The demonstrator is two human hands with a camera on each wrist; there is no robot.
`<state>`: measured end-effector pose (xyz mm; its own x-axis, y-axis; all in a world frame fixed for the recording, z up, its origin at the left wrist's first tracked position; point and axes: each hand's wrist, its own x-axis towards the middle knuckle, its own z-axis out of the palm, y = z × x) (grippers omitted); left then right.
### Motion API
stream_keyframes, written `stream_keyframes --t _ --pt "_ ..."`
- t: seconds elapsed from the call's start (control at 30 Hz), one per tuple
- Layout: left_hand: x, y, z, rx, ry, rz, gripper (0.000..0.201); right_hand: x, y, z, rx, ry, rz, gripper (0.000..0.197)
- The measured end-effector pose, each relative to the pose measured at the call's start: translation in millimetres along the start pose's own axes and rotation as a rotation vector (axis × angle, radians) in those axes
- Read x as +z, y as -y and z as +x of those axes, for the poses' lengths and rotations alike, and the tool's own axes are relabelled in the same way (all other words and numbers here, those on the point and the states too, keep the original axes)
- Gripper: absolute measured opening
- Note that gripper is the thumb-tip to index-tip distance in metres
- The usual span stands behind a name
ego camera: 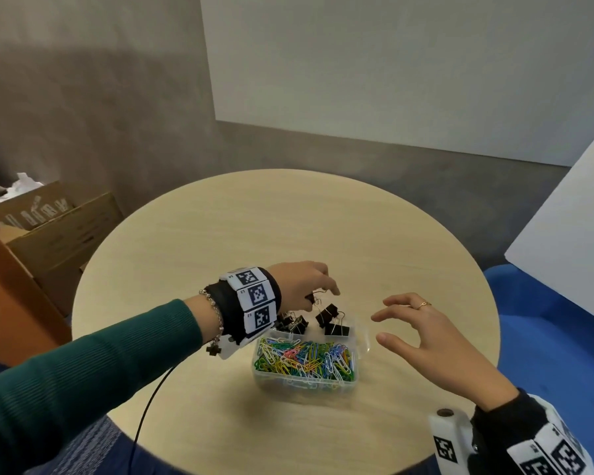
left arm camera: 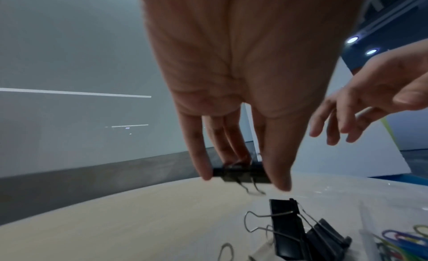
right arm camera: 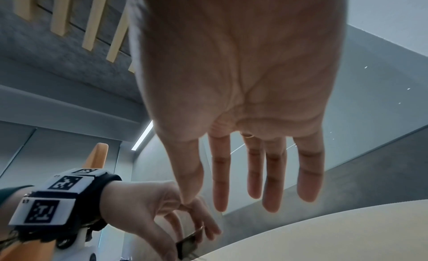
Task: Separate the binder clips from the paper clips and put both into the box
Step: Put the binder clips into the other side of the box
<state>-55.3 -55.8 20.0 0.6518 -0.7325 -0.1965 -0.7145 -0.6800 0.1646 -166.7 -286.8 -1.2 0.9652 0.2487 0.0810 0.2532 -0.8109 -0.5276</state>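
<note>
Above the box (ego camera: 354, 378), left hand (ego camera: 300, 286) pinching a black binder clip (left arm camera: 241, 175), long side lying flat across, wire loops down in left wrist view only, right hand (ego camera: 426, 334) loose, holding nothing

The binder clips (ego camera: 333, 323) are black with silver wire handles, the paper clips (ego camera: 306, 359) are mixed green, blue, yellow, pink and white inside the clear box (ego camera: 357, 378), the counter (ego camera: 288, 228) is pale beige wood grain, and the sleeve (ego camera: 83, 365) is dark green and ribbed.
</note>
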Motion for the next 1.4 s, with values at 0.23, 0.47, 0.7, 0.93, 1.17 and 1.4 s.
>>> stream_keyframes --t 0.23,0.47,0.7,0.93,1.17,1.4 --pt "6.8 0.2 6.5 0.013 -0.049 -0.163 0.055 1.8 1.1 -1.4 0.01 0.045 0.014 0.02" --pt "-8.7 41.6 -21.7 -0.19 -0.178 -0.127 0.044 1.9 -3.3 -1.6 0.009 0.077 0.011 0.022" --pt "6.3 99.6 -52.8 -0.471 0.067 -0.083 0.071 15.8 -3.4 0.4 0.047 0.308 -0.008 0.034" --pt "41.0 103.9 -53.4 -0.446 0.245 -0.121 0.076 20.6 0.4 1.0 0.096 0.389 -0.013 0.043" --pt "47.0 103.4 -53.1 -0.374 0.158 -0.146 0.041 19.1 -0.4 -0.9 0.127 0.421 0.003 0.043" --pt "48.0 112.0 -61.1 -0.362 0.04 -0.214 0.023 21.9 -0.2 0.3 0.143 0.422 0.028 0.042"
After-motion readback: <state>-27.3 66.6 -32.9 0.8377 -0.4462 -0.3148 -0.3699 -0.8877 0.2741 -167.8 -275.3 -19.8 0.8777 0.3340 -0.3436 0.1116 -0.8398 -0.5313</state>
